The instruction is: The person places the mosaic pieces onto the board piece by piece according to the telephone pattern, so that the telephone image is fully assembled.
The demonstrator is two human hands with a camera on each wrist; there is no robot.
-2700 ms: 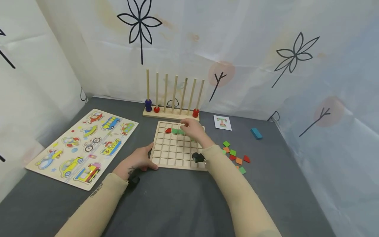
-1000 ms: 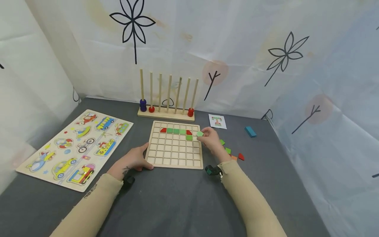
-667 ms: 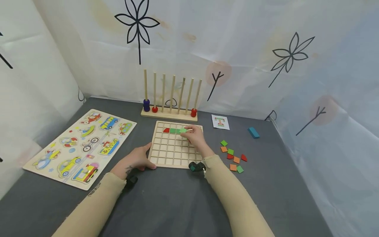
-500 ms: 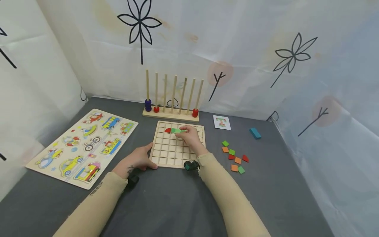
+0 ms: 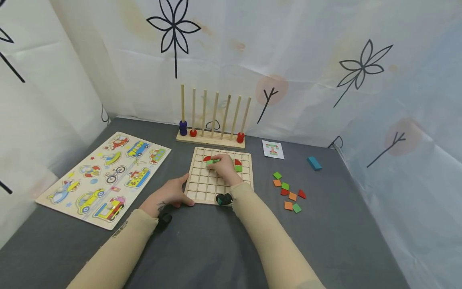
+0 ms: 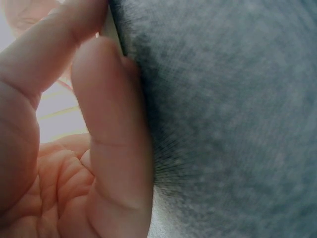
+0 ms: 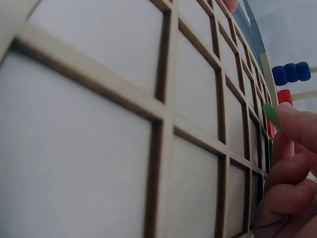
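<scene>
A wooden grid board [image 5: 205, 188] lies on the grey table in front of me. My left hand [image 5: 172, 193] holds it at the front left corner, thumb on the front edge and fingers along the left side. My right hand [image 5: 224, 166] pinches a green square tile [image 5: 210, 162] close over the second row, just below a red quarter-round tile [image 5: 207, 158]. Another red quarter-round [image 5: 238, 162] sits in the grid to the right, with a green square [image 5: 238, 168] below it. The right hand partly hides the green tiles in the top row.
Several loose green, orange and red tiles [image 5: 287, 205] lie right of the board. Behind stand a pegged bead rack [image 5: 211, 138] and a small pattern card [image 5: 273, 149]. A blue block [image 5: 314, 163] is at the far right, a vehicle puzzle [image 5: 104, 180] at the left.
The right hand has carried the green square tile from beyond the board's right edge leftward across the grid to the left part of the second row. The left hand stays at the corner.
</scene>
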